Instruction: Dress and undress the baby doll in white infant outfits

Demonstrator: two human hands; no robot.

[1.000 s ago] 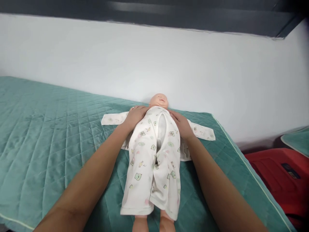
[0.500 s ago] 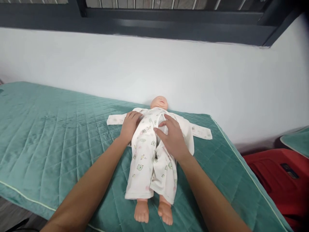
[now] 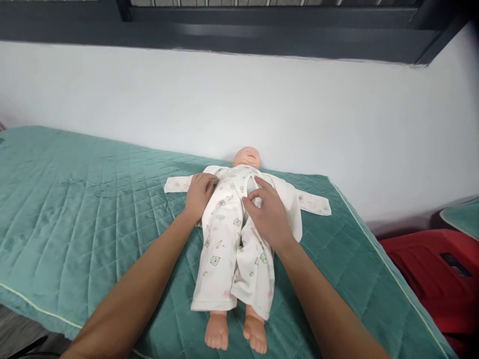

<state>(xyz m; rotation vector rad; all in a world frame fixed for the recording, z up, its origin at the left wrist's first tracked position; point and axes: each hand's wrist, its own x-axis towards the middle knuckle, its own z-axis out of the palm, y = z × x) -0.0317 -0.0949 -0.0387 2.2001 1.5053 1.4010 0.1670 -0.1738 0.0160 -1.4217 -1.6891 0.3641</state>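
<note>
A baby doll [image 3: 247, 157] lies on its back, head by the wall and bare feet [image 3: 217, 331] towards me. White printed baby clothes [image 3: 219, 249] cover its body and legs, with sleeves spread to both sides. My left hand [image 3: 200, 195] is closed on the edge of the clothes at the doll's left-hand side in view; its fingertips are partly hidden. Over the front opening, thumb and forefinger of my right hand [image 3: 270, 213] come together at the cloth edge, the other fingers resting higher up. A plain white flap [image 3: 294, 204] spreads out beyond the right hand.
The doll rests on a green quilted cover [image 3: 112, 224] whose far edge meets a white wall [image 3: 239, 99]. Dark framing [image 3: 262, 35] with bars runs above the wall. A red plastic object [image 3: 422, 279] stands beyond the right edge.
My right thumb and forefinger have drawn closer together at the opening. The left hand has shifted very slightly left. The view has tilted a little; the doll stays in place.
</note>
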